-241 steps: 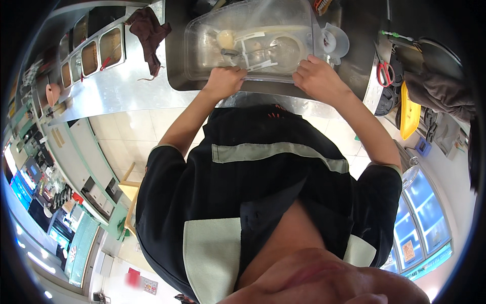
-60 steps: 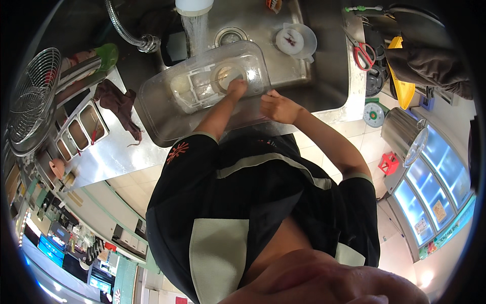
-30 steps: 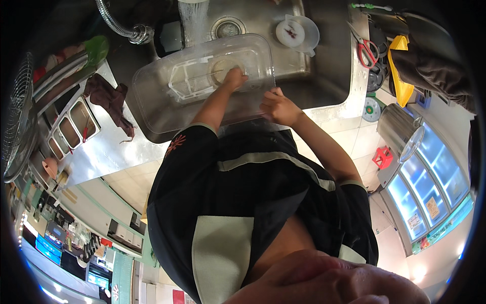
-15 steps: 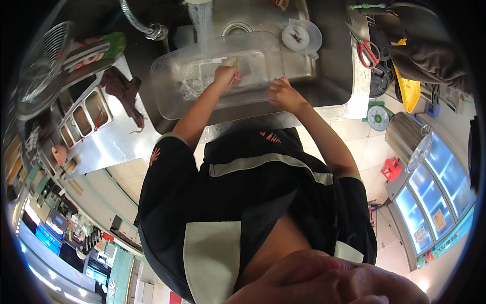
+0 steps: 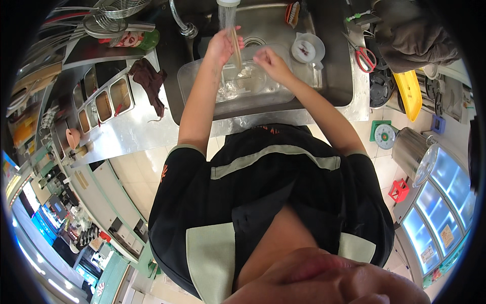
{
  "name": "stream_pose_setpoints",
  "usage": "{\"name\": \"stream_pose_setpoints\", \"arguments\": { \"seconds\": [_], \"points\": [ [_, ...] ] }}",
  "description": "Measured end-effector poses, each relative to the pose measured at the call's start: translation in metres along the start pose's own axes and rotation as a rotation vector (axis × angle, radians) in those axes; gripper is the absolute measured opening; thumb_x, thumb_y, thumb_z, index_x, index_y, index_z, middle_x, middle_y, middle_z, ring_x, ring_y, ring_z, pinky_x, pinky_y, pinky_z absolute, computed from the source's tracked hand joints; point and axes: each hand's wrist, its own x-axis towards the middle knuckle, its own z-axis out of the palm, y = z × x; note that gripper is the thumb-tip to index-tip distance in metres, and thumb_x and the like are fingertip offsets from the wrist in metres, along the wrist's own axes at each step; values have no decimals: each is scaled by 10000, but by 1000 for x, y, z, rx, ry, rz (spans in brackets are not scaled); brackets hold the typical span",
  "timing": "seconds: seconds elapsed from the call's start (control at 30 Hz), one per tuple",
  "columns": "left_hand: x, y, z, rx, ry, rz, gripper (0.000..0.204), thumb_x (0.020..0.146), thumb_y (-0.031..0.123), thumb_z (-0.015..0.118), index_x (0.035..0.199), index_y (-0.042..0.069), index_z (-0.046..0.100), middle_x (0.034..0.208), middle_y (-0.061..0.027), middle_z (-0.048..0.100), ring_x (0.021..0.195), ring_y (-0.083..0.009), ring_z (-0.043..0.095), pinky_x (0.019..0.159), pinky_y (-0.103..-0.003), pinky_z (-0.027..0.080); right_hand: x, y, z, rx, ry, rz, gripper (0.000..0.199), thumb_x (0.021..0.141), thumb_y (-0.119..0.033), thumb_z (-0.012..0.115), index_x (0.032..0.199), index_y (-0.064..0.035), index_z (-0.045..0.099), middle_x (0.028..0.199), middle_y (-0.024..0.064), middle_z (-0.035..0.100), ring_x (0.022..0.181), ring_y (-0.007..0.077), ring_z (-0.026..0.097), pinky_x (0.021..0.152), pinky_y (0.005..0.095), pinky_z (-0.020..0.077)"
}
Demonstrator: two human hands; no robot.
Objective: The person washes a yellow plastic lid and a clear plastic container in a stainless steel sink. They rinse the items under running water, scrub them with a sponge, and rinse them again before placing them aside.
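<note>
My left hand (image 5: 221, 46) is raised under the running tap (image 5: 229, 3), fingers curled round a long, slender tan stick-like thing (image 5: 237, 53). Water streams down over it and the hand. Below sits a clear plastic tub (image 5: 188, 93) in the sink, with shallow water and pale see-through pieces inside that I cannot make out. Over the tub's far right part is my right hand (image 5: 273, 66), bent at the fingers. Its fingertips are blurred, and nothing shows clearly in them.
Right of the tub stands a translucent jug (image 5: 318, 48) with dark bits in it. An orange-backed brush (image 5: 292, 14) lies behind. Red-handled scissors (image 5: 365, 60) rest on the right rim. A dark cloth (image 5: 148, 81) and metal containers (image 5: 120, 96) are at left.
My left hand has lifted from inside the tub to the water stream with the tan thing. My right hand has left the tub's near right edge and moved away from me over the tub.
</note>
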Motion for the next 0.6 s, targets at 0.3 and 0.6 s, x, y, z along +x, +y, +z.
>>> {"name": "stream_pose_setpoints", "arguments": {
  "seconds": [0.3,0.6],
  "points": [
    [14,20,5,-306,-8,50,406,921,287,268,1029,-46,474,946,-185,558,814,-279,548,739,-384,474,96,-51,25,437,144,243,430,914,-361,447,1120,16,432,945,78,552,801,134,545,795,264,437],
    [-32,-21,-4,179,-27,171,202,761,157,399,829,0,506,815,-209,631,698,-291,611,741,-357,467,171,-8,51,938,-213,466,310,887,-334,454,917,-48,570,852,96,626,721,218,586,678,361,494]
  ]
}}
